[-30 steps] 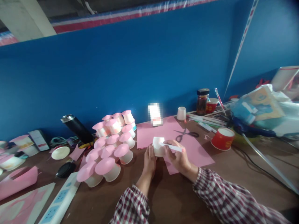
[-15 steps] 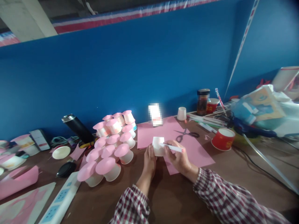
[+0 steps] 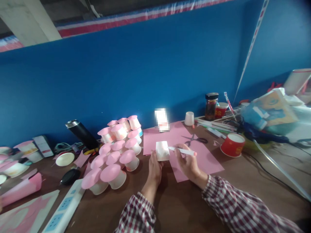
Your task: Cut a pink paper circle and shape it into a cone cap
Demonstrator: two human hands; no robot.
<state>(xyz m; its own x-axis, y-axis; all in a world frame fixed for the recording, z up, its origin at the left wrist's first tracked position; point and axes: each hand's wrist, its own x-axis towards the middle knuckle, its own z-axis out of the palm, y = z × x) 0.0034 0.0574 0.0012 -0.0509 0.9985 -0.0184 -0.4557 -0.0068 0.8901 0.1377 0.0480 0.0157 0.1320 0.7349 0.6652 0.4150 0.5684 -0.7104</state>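
In the middle of the desk my left hand (image 3: 155, 168) grips a small white paper cup (image 3: 162, 151), turned upside down, from its left side and below. My right hand (image 3: 188, 163) is closed around a white marker pen (image 3: 183, 151) with a pinkish-red end. The pen's tip points left at the cup's right edge; whether it touches I cannot tell. Pink paper sheets (image 3: 179, 170) lie beneath and behind my hands. Dark scissors (image 3: 194, 139) rest on them. To my left stand several upturned cups with pink paper caps (image 3: 113, 173).
A red paper cup (image 3: 232, 145) and a dark-lidded jar (image 3: 211, 106) stand to the right, near pens (image 3: 216, 124) and a plastic bag (image 3: 272, 113). At left are a black flask (image 3: 82, 134), a power strip (image 3: 64, 207) and pink paper scraps. A blue partition (image 3: 145, 71) rises behind.
The pen and my right hand have shifted slightly right, off the cup's face to its edge. The cup has moved a little left in my left hand. At far left, the rolled pink paper has shifted.
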